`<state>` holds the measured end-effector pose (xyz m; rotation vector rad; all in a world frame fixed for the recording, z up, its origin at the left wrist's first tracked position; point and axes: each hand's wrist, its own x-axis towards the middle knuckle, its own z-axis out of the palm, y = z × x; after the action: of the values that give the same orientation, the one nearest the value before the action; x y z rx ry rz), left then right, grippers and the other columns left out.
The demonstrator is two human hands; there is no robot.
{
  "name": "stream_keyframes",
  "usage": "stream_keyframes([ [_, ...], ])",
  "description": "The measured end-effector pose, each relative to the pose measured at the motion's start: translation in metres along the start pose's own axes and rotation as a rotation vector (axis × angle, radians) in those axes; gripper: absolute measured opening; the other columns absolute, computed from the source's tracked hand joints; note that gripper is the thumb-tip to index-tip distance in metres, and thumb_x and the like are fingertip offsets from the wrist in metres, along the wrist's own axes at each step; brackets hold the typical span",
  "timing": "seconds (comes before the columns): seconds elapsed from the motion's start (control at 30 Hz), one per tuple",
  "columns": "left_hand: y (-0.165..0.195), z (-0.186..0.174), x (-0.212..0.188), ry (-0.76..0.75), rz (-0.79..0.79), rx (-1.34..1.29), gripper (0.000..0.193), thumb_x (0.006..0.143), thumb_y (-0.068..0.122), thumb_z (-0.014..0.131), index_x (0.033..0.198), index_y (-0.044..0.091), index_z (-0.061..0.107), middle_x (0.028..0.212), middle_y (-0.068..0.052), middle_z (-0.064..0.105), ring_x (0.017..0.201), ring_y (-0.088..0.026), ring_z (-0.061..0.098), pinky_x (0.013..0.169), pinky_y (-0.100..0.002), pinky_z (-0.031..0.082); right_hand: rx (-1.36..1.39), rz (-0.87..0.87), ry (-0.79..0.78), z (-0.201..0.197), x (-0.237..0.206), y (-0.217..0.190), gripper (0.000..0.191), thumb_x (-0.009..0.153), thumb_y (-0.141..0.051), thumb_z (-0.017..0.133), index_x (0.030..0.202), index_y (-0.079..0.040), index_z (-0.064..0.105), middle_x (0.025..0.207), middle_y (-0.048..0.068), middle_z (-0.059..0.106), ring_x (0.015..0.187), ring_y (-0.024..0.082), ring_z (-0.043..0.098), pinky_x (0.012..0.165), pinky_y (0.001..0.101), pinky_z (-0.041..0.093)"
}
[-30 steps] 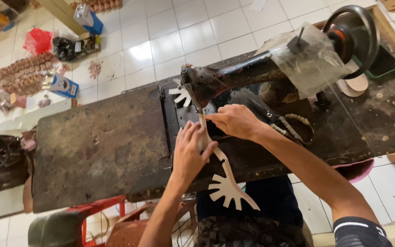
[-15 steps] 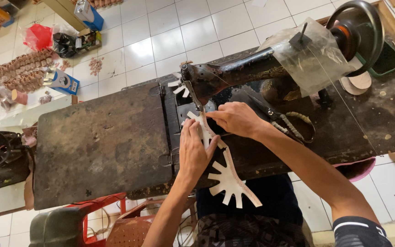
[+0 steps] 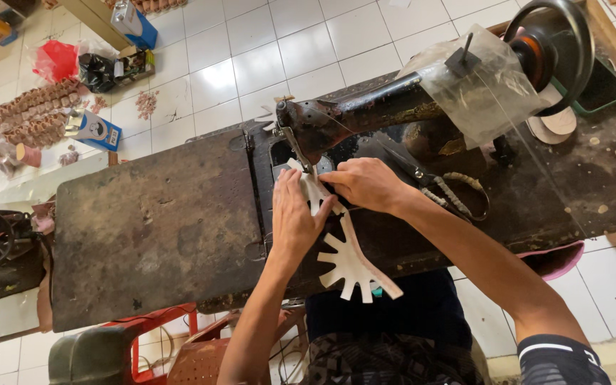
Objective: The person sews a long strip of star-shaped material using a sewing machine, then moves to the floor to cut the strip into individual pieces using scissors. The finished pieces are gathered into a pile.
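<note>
A white cut piece (image 3: 351,260) with comb-like prongs lies across the bed of an old black sewing machine (image 3: 365,117) and hangs over the table's near edge. My left hand (image 3: 295,214) lies flat on the strip just below the needle, fingers pointing up. My right hand (image 3: 368,183) pinches the strip from the right, beside the presser foot. The strip's upper end sits under the needle, partly hidden by both hands.
The worn dark table (image 3: 151,221) stretches left. Scissors (image 3: 436,189) lie right of my right hand. A clear plastic sheet (image 3: 479,85) covers the machine's arm near the handwheel (image 3: 557,43). Boxes and brown pieces lie on the white tiled floor (image 3: 201,78).
The white piece has been drawn toward me, and its pronged upper end no longer shows behind the needle. Both hands stayed on the strip by the needle.
</note>
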<state>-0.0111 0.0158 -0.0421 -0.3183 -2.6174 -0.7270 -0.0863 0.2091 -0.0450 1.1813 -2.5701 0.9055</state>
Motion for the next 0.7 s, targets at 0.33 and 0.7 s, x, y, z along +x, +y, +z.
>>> stream_keyframes([
  [0.33, -0.018, -0.012, 0.009, -0.257, -0.017, 0.151, 0.090, 0.084, 0.047, 0.079, 0.148, -0.004, 0.041, 0.155, -0.027, 0.035, 0.149, -0.044, 0.023, 0.121, -0.055, 0.017, -0.025, 0.014, -0.036, 0.001, 0.000, 0.002, 0.026, 0.093, -0.019, 0.065, 0.116, -0.016, 0.076, 0.080, 0.008, 0.069, 0.077, 0.028, 0.068, 0.070, 0.0436, 0.056],
  [0.7, -0.040, -0.019, 0.023, -0.394, -0.006, 0.011, 0.084, 0.089, 0.049, 0.075, 0.153, 0.003, 0.044, 0.164, -0.015, 0.032, 0.155, -0.040, 0.017, 0.124, -0.055, 0.015, -0.046, -0.025, -0.020, 0.000, -0.002, 0.003, 0.027, 0.092, -0.019, 0.066, 0.118, -0.018, 0.075, 0.077, 0.005, 0.066, 0.076, 0.026, 0.067, 0.069, 0.0432, 0.055],
])
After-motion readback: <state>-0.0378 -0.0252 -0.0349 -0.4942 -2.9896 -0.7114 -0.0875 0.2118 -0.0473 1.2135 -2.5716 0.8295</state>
